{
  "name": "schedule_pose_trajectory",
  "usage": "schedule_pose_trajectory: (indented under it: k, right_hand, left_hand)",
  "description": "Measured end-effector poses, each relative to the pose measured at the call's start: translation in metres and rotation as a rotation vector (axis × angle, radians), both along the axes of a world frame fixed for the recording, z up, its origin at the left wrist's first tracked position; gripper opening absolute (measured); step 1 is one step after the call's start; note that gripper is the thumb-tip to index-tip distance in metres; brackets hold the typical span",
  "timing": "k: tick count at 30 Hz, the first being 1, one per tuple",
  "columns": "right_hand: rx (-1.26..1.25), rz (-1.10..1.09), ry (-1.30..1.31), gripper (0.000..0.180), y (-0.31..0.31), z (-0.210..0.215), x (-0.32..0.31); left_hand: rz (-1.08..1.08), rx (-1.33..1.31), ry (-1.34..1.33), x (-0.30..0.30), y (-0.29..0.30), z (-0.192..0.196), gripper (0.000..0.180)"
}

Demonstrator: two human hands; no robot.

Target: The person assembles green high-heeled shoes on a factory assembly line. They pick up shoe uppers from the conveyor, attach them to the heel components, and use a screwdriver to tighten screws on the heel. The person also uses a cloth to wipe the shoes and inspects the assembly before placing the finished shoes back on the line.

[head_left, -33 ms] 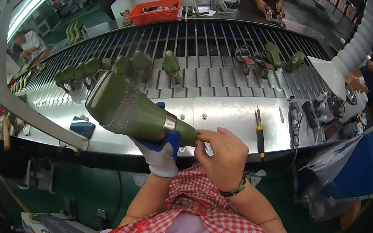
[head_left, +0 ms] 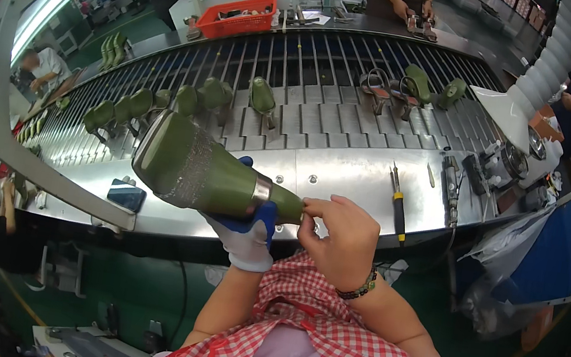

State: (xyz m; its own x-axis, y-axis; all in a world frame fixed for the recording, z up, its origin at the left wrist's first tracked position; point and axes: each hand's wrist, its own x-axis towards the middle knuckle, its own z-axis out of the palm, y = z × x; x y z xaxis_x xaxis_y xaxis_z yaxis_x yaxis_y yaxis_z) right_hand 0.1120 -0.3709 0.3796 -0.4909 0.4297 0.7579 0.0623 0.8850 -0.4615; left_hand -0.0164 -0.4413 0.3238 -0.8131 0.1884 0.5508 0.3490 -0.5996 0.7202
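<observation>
A green shoe last is held up over the bench's near edge, its broad end to the left. A glittery band wraps its wide part, and a silvery strap goes round the narrower part. My left hand, in a white and blue glove, grips the last from below. Bare, with a beaded bracelet at the wrist, my right hand has thumb and forefinger pressed at the last's narrow right end. Whatever lies between those fingertips is hidden.
Behind runs a slatted metal conveyor with several green lasts and strappy sandals. On the bench lie a phone, a yellow-black screwdriver and a power tool. A white hose hood hangs right. Co-workers stand around.
</observation>
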Motion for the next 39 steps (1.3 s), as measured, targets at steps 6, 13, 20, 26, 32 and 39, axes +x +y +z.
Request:
schedule_pose_trajectory:
  k: [6,13,20,26,32,39]
  right_hand:
    - [-0.658,0.218,0.015,0.008,-0.002,0.004,0.011]
    - [-0.478,0.067,0.167,0.007,0.018,0.013,0.015]
    - [-0.290,0.075,0.185,0.009,0.038,0.014,0.001]
    - [-0.095,0.157,0.153,0.014,0.044,0.016,-0.005]
    - [-0.059,0.235,0.078,0.018,0.050,0.018,-0.001]
    - [-0.309,0.353,0.053,0.025,0.043,0.010,0.005]
  left_hand:
    - [-0.390,0.031,-0.199,-0.009,-0.015,0.012,0.096]
    - [-1.222,0.396,-0.775,-0.006,-0.035,0.022,0.102]
    - [-1.411,0.272,-1.036,0.019,-0.043,0.027,0.113]
    - [-1.501,0.111,-1.059,0.027,-0.046,0.031,0.111]
    - [-1.443,0.049,-1.011,0.032,-0.044,0.030,0.108]
    - [-1.119,-0.003,-1.231,0.045,-0.050,0.063,0.104]
